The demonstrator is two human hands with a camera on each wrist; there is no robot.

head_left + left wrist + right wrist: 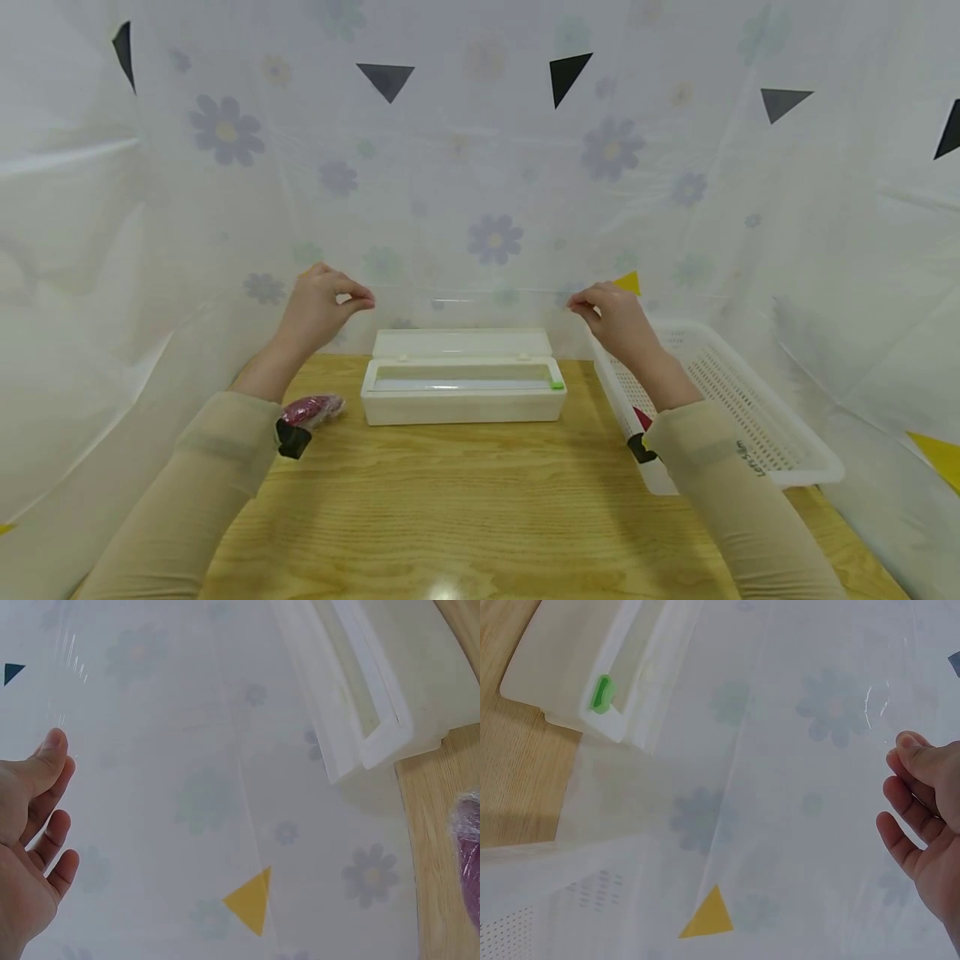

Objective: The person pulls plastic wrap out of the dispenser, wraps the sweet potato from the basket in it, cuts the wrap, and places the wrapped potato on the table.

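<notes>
Both hands are raised above the table, well apart, and pinch a clear sheet of cling film [452, 301] that shows mainly as thin glints between them. My left hand [321, 304] grips one side between thumb and index finger, with glints of film by the thumb in the left wrist view. My right hand [613, 318] pinches the other side the same way. Below and between them stands a white cling film dispenser [463, 408], its lid [462, 342] tipped back and a green slider [557, 385] at its right end.
A purple item wrapped in clear film [311, 411] lies left of the dispenser, beside the left wrist. On the right stands a white perforated basket [813, 462], partly behind the right forearm, with a bit of red [643, 419] showing. A flowered plastic curtain [465, 167] surrounds the wooden table [450, 508].
</notes>
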